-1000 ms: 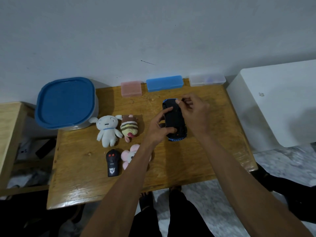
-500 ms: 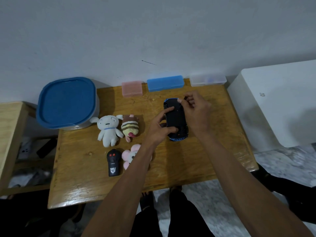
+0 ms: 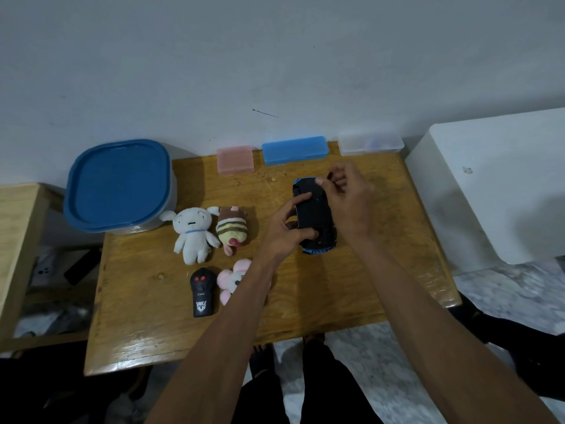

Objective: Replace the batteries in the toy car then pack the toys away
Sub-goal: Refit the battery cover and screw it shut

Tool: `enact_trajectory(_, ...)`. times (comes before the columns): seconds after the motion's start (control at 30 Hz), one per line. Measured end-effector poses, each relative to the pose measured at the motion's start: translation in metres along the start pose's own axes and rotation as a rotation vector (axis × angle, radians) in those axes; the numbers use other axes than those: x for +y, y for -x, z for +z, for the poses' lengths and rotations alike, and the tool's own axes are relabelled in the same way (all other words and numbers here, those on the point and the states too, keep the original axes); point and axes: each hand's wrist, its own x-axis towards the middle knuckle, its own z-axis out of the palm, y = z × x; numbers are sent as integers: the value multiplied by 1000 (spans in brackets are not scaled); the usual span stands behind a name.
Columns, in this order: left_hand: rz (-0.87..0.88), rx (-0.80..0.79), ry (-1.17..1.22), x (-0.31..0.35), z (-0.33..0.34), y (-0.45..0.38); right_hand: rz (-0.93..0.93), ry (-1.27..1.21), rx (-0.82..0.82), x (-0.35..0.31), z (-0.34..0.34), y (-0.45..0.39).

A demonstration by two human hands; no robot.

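Note:
A blue toy car (image 3: 315, 214) lies upside down on the wooden table (image 3: 159, 316), its black underside facing up. My left hand (image 3: 286, 229) grips its left side, thumb and fingers on the chassis. My right hand (image 3: 348, 200) rests on the car's right side, fingertips pinched at the far end of the underside; a small dark piece may be between them, too small to tell. A black remote control (image 3: 201, 293) lies near the front left. Three plush toys sit nearby: a white one (image 3: 192, 234), a striped one (image 3: 232, 229) and a pink one (image 3: 234, 278), partly under my left forearm.
A large tub with a blue lid (image 3: 119, 185) stands at the table's back left corner. Along the wall lie a pink case (image 3: 235, 160), a blue case (image 3: 295, 149) and a clear case (image 3: 370, 143). A white box (image 3: 495, 185) stands right of the table.
My right fingertips have shifted slightly toward the car's far end and curled tighter. The car and my left hand have barely moved.

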Motion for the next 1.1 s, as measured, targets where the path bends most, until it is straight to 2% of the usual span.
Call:
enact_trajectory(0.17, -19, 6, 3, -1, 0, -1, -82, 33, -20, 4, -3, 5)
enact_trajectory(0.5, -15, 15, -25, -6, 2, -1, -1, 11, -5, 9, 2, 10)
enact_trajectory(0.73, -27, 13, 0, -3, 4, -6, -86, -4, -23, 9, -1, 6)
enact_trajectory(0.93, -29, 17, -28, -5, 5, -6, -14, -4, -30, 9, 1, 4)
enact_trajectory(1.1, -39, 15, -23, -6, 5, -6, 112, -98, 9, 14, -2, 6)
